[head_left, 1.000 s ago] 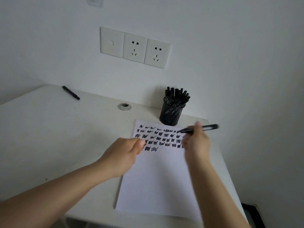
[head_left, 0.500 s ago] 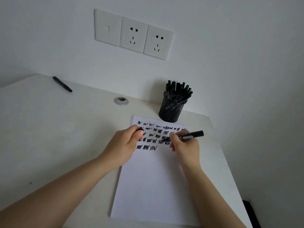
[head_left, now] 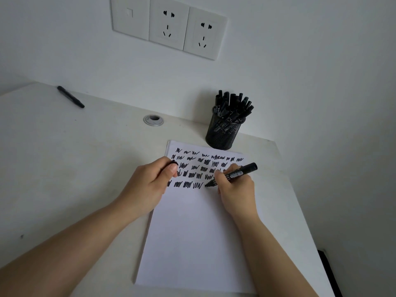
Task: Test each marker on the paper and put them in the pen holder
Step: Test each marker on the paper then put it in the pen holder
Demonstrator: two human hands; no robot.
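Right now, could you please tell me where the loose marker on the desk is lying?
In the head view, the loose marker lies at the desk's far left corner near the wall, well left of the cable grommet.

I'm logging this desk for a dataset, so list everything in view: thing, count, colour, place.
paper: one, white, scribbled at top, desk's right half
pen holder: one, black mesh, behind paper
markers in holder: many, black; count unclear
loose marker: one, black, far left
cable grommet: one, grey
desk: one, off-white
wall sockets: three plates, white
held marker: one, black, tip on paper
cap: one, black, in left hand
left hand: grip on cap
right hand: grip on held marker
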